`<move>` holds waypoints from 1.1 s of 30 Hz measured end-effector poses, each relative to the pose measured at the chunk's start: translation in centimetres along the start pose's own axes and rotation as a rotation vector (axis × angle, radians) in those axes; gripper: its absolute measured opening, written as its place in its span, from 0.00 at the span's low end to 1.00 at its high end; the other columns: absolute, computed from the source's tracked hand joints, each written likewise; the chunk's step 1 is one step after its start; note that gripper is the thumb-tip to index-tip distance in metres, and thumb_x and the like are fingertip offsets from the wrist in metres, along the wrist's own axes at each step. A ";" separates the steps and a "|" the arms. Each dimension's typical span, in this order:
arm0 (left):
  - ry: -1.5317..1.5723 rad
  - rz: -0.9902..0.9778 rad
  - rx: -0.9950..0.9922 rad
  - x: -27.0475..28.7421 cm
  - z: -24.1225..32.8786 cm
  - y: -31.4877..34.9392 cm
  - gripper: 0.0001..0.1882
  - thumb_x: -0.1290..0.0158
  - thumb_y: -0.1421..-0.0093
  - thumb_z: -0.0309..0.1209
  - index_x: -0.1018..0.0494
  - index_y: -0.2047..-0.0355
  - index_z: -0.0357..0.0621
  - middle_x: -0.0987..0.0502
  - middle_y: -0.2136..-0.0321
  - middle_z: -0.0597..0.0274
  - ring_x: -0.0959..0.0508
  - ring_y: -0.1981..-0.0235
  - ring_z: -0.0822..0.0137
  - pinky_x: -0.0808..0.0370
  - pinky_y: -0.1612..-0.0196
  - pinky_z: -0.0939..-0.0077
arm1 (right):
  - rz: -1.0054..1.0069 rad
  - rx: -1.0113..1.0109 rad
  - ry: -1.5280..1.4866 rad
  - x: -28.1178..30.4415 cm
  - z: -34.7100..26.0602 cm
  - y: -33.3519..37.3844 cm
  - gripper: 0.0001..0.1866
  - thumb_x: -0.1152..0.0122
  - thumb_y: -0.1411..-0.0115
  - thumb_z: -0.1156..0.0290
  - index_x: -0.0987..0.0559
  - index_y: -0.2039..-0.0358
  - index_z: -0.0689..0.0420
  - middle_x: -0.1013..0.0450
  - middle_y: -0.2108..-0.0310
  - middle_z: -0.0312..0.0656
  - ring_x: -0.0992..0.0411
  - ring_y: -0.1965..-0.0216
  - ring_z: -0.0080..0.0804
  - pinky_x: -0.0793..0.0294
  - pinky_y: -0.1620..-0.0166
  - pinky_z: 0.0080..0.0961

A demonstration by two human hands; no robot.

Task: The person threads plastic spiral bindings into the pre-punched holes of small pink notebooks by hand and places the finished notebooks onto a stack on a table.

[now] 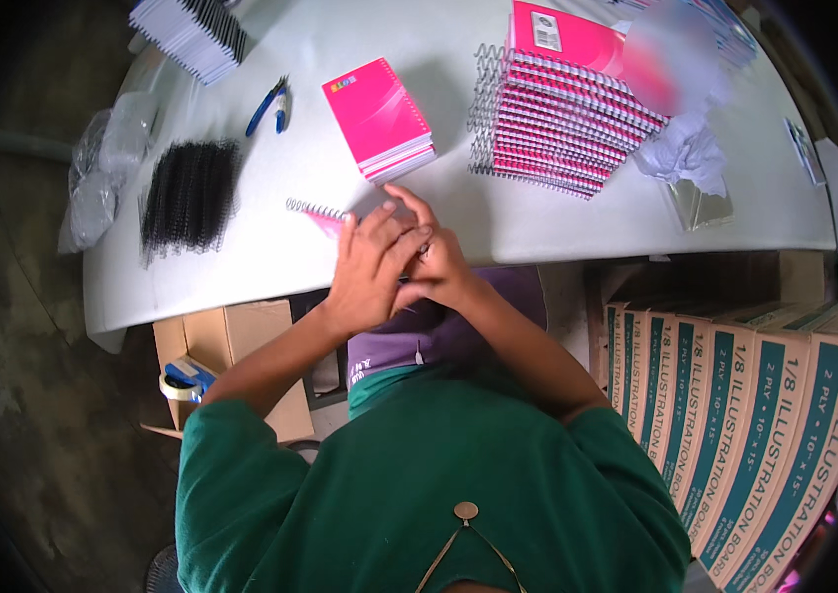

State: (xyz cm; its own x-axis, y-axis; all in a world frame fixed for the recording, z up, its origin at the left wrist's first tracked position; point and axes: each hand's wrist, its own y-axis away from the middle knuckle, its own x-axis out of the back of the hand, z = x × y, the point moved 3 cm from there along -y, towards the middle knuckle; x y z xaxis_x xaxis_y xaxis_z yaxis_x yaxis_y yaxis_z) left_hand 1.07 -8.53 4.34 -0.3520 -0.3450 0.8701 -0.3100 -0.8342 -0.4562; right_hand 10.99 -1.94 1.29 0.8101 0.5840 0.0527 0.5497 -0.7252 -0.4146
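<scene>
The left hand covers part of a pink, wire-coiled paper notebook at the white bench's near edge, maybe to steady it. The right hand bends close against the left; I can't tell if either grips. Thin black coils lie nearby, perhaps for easy reach.

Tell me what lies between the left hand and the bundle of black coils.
By the left hand, a silver coil and pink piece, then white tabletop, in the head view.

A green short-sleeved top, purple bottoms and a round pendant are worn.
</scene>
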 end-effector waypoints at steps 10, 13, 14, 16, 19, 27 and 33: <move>0.279 -0.270 0.097 4.8 -0.9 -4.9 0.08 0.45 0.49 0.33 0.27 0.67 0.49 0.28 0.70 0.64 0.29 0.64 0.62 0.39 0.58 0.69 | -0.010 -0.118 -0.118 0.0 0.0 -0.4 0.35 0.42 0.48 0.78 0.50 0.43 0.59 0.29 0.63 0.55 0.26 0.60 0.48 0.28 0.57 0.35; 0.127 -0.270 -0.006 4.7 -1.5 -5.2 0.11 0.45 0.48 0.36 0.27 0.65 0.47 0.27 0.71 0.64 0.28 0.64 0.63 0.39 0.56 0.70 | -0.019 -0.172 -0.005 0.0 -0.1 -0.5 0.35 0.43 0.47 0.77 0.50 0.43 0.59 0.29 0.64 0.55 0.26 0.60 0.46 0.28 0.57 0.33; 0.148 -0.280 0.014 4.8 -1.4 -5.4 0.11 0.45 0.48 0.36 0.27 0.66 0.47 0.27 0.71 0.64 0.28 0.64 0.63 0.39 0.57 0.71 | -0.001 -0.127 -0.017 0.0 0.0 -0.5 0.34 0.43 0.47 0.77 0.50 0.43 0.59 0.29 0.63 0.55 0.26 0.60 0.46 0.28 0.57 0.32; 0.191 -0.300 0.057 5.1 -1.1 -5.9 0.11 0.45 0.48 0.37 0.27 0.67 0.46 0.27 0.71 0.65 0.28 0.64 0.63 0.39 0.57 0.71 | 0.033 -0.037 -0.043 -0.2 0.2 -0.6 0.34 0.43 0.46 0.77 0.50 0.43 0.59 0.29 0.62 0.55 0.26 0.60 0.45 0.28 0.57 0.31; 0.218 -0.340 0.016 4.9 -1.5 -5.8 0.12 0.44 0.49 0.38 0.26 0.68 0.46 0.27 0.71 0.65 0.28 0.64 0.64 0.39 0.57 0.72 | -0.003 -0.205 -0.062 0.1 -0.2 -0.5 0.33 0.43 0.46 0.76 0.49 0.44 0.59 0.30 0.60 0.55 0.27 0.58 0.46 0.28 0.56 0.32; 0.183 -0.280 -0.032 4.8 -0.7 -5.8 0.09 0.43 0.50 0.31 0.26 0.68 0.46 0.26 0.69 0.66 0.27 0.64 0.64 0.38 0.58 0.73 | 0.038 -0.062 -0.007 0.1 -0.1 -0.4 0.33 0.42 0.48 0.78 0.47 0.44 0.60 0.31 0.58 0.56 0.28 0.57 0.48 0.29 0.56 0.35; -0.076 -0.229 -0.168 5.1 0.4 -5.9 0.10 0.44 0.52 0.27 0.28 0.68 0.45 0.26 0.68 0.65 0.26 0.65 0.65 0.37 0.59 0.71 | -0.004 -0.087 0.016 0.2 0.2 -0.2 0.33 0.43 0.49 0.79 0.47 0.44 0.60 0.31 0.59 0.57 0.29 0.58 0.50 0.29 0.58 0.35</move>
State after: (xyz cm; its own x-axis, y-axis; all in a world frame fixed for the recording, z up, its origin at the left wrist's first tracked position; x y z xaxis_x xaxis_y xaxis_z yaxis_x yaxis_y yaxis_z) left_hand 1.44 -5.57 11.59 -0.1906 -0.1925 0.9626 -0.5178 -0.8134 -0.2651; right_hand 10.99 -1.63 1.24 0.8103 0.5820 0.0687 0.5684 -0.7519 -0.3340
